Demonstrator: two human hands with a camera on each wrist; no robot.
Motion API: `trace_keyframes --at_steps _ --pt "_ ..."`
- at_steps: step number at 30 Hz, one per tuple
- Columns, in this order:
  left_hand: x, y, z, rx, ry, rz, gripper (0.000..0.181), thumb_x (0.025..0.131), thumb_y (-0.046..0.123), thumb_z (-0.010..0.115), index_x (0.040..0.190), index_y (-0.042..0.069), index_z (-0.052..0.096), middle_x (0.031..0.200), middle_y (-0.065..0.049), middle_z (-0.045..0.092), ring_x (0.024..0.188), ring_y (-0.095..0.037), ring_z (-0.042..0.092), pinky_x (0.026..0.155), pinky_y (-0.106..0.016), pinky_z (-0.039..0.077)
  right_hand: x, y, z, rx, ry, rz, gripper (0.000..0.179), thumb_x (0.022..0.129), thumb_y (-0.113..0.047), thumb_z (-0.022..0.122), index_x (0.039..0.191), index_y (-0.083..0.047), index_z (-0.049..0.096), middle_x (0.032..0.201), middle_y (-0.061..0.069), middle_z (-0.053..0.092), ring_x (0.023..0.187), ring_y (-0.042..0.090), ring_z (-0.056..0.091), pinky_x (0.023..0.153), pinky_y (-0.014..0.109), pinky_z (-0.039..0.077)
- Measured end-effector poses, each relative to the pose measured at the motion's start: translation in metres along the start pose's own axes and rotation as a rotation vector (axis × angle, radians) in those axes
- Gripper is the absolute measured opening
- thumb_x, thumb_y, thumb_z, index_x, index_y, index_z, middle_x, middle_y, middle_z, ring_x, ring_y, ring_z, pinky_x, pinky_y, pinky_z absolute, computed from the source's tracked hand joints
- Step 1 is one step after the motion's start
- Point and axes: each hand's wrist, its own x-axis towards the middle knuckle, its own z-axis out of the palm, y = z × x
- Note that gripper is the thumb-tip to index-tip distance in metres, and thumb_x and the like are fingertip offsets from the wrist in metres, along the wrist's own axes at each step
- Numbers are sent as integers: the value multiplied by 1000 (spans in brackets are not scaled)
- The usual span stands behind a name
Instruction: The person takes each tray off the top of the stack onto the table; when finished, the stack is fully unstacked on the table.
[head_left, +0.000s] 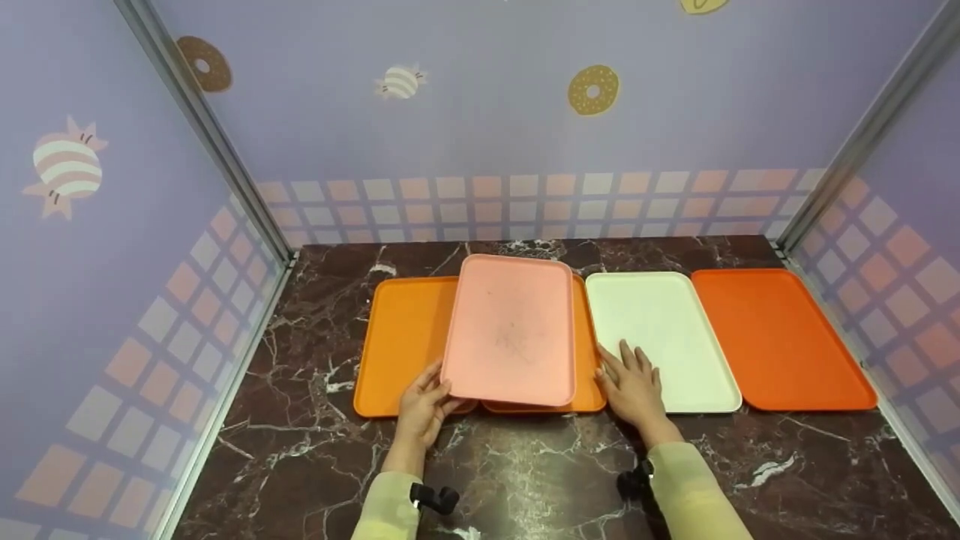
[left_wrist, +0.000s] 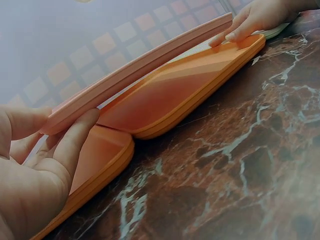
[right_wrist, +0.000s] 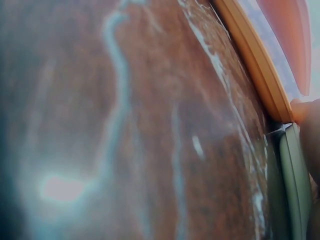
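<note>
My left hand (head_left: 425, 405) pinches a pink tray (head_left: 517, 322) at its near left corner, thumb above and fingers beneath. In the left wrist view the pink tray slants, with a gap under it. Below lie two light-orange trays side by side, the left one (head_left: 405, 345) partly covered and the right one (head_left: 584, 330) mostly hidden. My right hand (head_left: 634, 386) lies with extended, spread fingers over the near left part of a pale green-white tray (head_left: 667, 315). Its thumb side touches the right light-orange tray's edge.
A red-orange tray (head_left: 780, 337) lies at the right, beside the pale tray and near the right wall panel (head_left: 900, 225). Dark marbled tabletop (head_left: 517, 472) extends in front of the trays. A patterned back wall (head_left: 487, 135) stands behind.
</note>
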Motion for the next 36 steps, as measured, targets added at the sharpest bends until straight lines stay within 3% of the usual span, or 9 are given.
trace_keyframes --at_steps 5,11,22,29,36 --pt "-2 7 -8 -3 26 16 60 102 -5 53 158 -5 32 136 -6 61 96 -11 71 78 -29 65 -1 0 0 18 -4 3 54 108 -39 50 160 -25 40 172 20 18 158 47 8 122 78 3" --pt "-4 15 -19 1 72 19 57 102 -4 53 156 -4 37 138 -7 60 97 -11 70 77 -29 65 -1 0 -1 12 -15 4 55 108 -40 49 161 -25 38 172 20 16 158 46 7 123 77 2" --pt "-11 34 -46 -71 97 76 51 101 -4 55 152 3 50 121 9 67 92 -10 70 74 -27 65 -2 1 0 22 -8 -7 55 108 -39 50 160 -25 39 172 20 17 158 47 7 122 78 2" --pt "-16 50 -62 -87 150 91 47 100 -5 56 146 7 58 116 7 70 87 -10 71 71 -26 64 -2 0 -1 19 -14 -6 55 108 -39 50 160 -25 39 172 20 16 158 47 7 122 78 2" --pt "-21 67 -80 -101 141 128 46 101 -4 56 145 9 60 119 10 73 90 -11 73 73 -26 65 -3 -2 -3 27 -11 -10 55 108 -38 51 160 -25 39 172 21 17 158 48 8 122 78 3"
